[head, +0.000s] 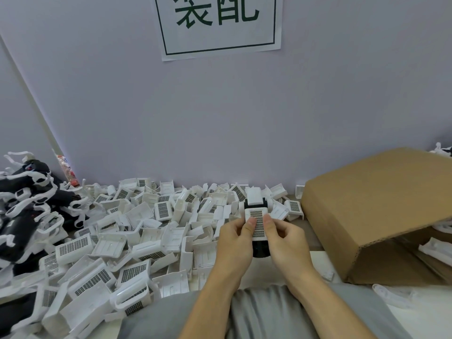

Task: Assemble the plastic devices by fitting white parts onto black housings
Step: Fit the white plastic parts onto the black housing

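Cardboard box [371,211] on the right, plain brown corrugated board, tipped on its side with the open mouth facing right and toward the camera; inside, pale white plastic pieces [437,250] lie on the lower wall, their exact shape hard to make out. Centre frame, both hands are up off the table holding one device. The left hand [236,243] grips its left edge, thumb laid on the grille face; the right hand [286,243] grips the right edge, thumb pressed on the same face. Between them sits the white grille part [257,222], a rounded rectangle with a fine dark mesh grid, seated on the black housing [261,250], which is glossy and shows below the thumbs and again as a dark band at the top. Left of the hands, a deep loose heap of white parts [127,231] covers the table, boxy moulded shells, some grille-side up, some showing ribbed hollow backs. Far left, a pile of black housings [27,206] with white looped handles. On the lilac wall, a paper sign [217,23] with green characters.
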The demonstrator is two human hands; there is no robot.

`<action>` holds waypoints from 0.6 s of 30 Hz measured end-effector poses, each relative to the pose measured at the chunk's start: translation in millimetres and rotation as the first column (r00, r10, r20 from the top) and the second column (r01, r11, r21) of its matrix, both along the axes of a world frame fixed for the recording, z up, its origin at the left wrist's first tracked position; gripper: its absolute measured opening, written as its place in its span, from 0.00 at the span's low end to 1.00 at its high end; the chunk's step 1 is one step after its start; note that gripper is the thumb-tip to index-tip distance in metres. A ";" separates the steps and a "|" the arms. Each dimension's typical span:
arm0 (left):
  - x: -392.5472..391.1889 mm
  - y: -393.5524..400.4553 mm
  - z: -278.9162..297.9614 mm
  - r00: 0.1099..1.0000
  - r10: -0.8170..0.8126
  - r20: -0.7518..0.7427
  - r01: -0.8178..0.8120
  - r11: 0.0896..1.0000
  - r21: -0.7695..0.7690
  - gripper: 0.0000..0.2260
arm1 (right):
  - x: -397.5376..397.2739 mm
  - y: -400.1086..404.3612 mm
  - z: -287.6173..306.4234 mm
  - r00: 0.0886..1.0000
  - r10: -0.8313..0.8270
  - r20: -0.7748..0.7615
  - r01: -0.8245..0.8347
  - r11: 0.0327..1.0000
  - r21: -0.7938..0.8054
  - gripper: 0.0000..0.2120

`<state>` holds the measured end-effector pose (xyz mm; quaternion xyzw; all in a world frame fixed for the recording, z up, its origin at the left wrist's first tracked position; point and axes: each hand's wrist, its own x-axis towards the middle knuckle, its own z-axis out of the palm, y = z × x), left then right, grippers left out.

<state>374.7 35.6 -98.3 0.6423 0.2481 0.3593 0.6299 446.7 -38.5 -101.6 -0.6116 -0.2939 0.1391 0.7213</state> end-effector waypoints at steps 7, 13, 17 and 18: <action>-2.3 -1.9 2.2 0.993 -0.035 0.114 0.037 0.999 -0.018 0.11 | -0.4 -1.0 0.2 0.998 -0.012 0.055 0.009 0.999 0.048 0.17; -3.0 2.4 2.8 0.977 -0.061 0.204 0.096 0.981 -0.166 0.08 | -0.5 -0.6 -1.5 0.998 0.042 0.047 -0.042 0.999 0.014 0.13; -2.1 1.4 1.9 0.987 -0.047 0.155 0.066 0.991 -0.120 0.09 | -2.1 1.0 -1.9 0.992 0.002 0.126 -0.003 1.000 0.001 0.15; -2.3 1.0 2.6 0.989 -0.036 0.141 0.051 0.993 -0.108 0.09 | -1.7 0.4 -2.3 0.987 -0.008 0.159 0.009 1.000 -0.003 0.16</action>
